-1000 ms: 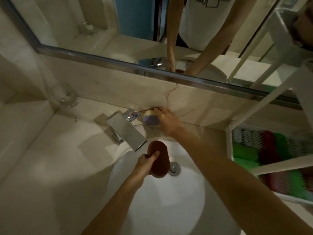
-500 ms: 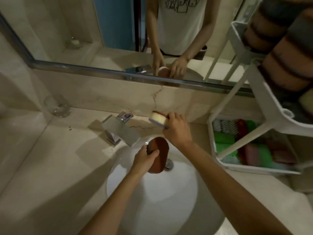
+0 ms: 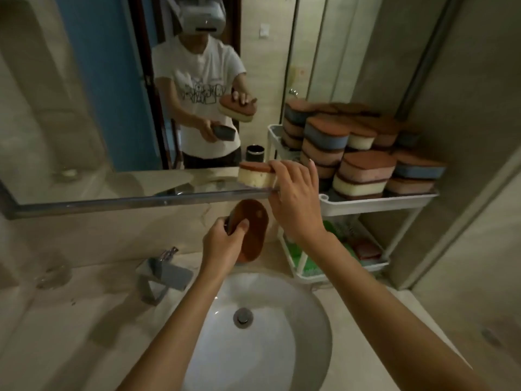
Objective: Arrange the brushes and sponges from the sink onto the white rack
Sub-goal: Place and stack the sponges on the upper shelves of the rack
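While both arms reach forward over the sink point(image 3: 267, 362), each hand has hold of one sponge. The right hand point(image 3: 293, 204) pinches the end of a cream sponge point(image 3: 255, 176), fingers curled over its top. This sponge has a thick pale foam body under a thin reddish-brown scouring layer, and it lies level in front of the mirror point(image 3: 84, 108), just left of the upper tier of the white rack point(image 3: 377, 203). The left hand point(image 3: 222, 246) grips a brown-faced sponge point(image 3: 253, 230) lower down, with the thumb pressed on its oval rust-brown face and the fingers wrapped round its dark side. It is held on end above the back of the basin. Stacked sponges point(image 3: 363, 170) with blue, pink and cream bodies under brown tops crowd the upper tier. Green and red brushes point(image 3: 363, 246) lie in the lower one. A faucet point(image 3: 166, 275) stands left of the basin.
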`<state>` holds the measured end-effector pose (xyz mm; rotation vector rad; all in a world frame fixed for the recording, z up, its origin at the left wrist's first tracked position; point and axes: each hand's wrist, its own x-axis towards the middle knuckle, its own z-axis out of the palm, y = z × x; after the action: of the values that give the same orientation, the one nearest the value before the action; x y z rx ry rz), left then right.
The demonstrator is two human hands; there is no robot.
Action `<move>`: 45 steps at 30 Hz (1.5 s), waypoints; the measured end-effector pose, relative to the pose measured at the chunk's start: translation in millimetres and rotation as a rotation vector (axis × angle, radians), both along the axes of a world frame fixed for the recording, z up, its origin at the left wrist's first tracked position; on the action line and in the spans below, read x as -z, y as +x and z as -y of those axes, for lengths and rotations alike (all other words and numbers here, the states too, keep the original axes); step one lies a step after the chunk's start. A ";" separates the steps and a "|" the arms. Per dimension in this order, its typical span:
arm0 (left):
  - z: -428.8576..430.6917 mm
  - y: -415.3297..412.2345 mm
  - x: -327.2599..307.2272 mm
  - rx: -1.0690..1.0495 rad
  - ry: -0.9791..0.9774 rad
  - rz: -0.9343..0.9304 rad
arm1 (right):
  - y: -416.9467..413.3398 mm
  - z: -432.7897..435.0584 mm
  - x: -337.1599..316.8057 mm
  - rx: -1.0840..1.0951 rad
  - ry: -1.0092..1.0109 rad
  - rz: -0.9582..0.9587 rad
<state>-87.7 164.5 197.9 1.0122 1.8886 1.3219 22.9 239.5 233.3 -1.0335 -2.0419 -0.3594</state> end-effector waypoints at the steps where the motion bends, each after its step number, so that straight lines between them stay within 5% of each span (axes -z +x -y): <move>1: -0.3 5.9 -9.9 -0.008 0.026 0.021 | 7.3 0.2 -9.2 0.006 0.039 -0.016; 10: -43.3 76.8 -74.6 -0.100 0.199 0.126 | 117.3 -36.0 -60.1 0.003 0.261 -0.074; 17: -78.7 124.2 -108.7 -0.164 0.321 0.917 | 169.0 -89.7 -54.0 0.009 0.188 0.031; 22: -93.3 139.4 -112.7 -0.063 0.407 1.148 | 176.0 -103.4 -50.4 0.016 0.147 0.059; 39: -110.4 147.2 -109.5 0.037 0.367 1.225 | 183.3 -109.5 -35.6 -0.079 0.023 0.122; 45: -102.1 146.1 -118.3 0.037 0.377 1.032 | 189.2 -100.6 -49.2 -0.151 -0.187 0.039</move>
<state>58.4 266.6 316.2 0.3518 0.8561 1.7413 212.1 340.0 282.5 -0.9813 -2.2050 -0.1120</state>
